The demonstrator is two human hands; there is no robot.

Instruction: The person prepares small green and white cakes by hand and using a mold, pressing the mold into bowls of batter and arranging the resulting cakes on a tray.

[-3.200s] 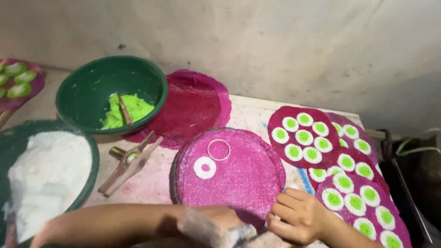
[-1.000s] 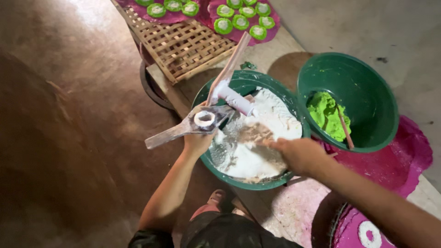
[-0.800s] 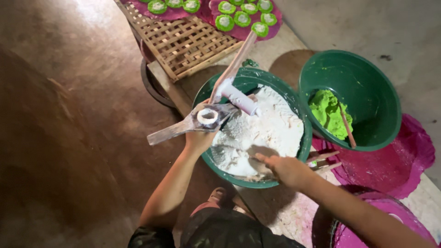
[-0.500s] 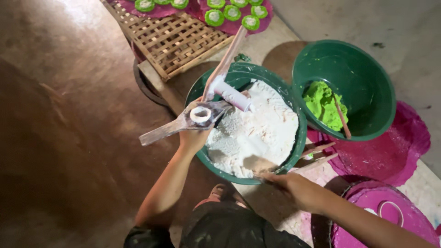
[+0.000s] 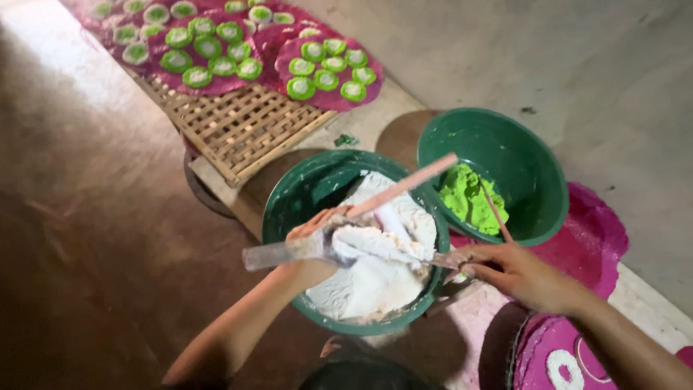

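My left hand [image 5: 315, 225] grips a wooden hinged mould [image 5: 278, 254] over a green bowl of white flour [image 5: 289, 198]. One arm of the mould [image 5: 404, 185] sticks up to the right. A heap of white flour [image 5: 375, 242] lies on the mould. My right hand [image 5: 521, 276] is at the bowl's right rim, closed on a thin flat scraper [image 5: 444, 258] that reaches across the heap.
A second green bowl [image 5: 538, 170] to the right holds green dough [image 5: 469, 196] and a stick. Pink woven trays [image 5: 328, 97] with several green-and-white cakes lie at the top, beside a bamboo lattice rack [image 5: 238, 130]. Another pink tray [image 5: 548, 347] is at lower right.
My right hand has left the flour and now holds the scraper against the mould. The mould, which showed a white ring, is now heaped with flour. The view has shifted left.
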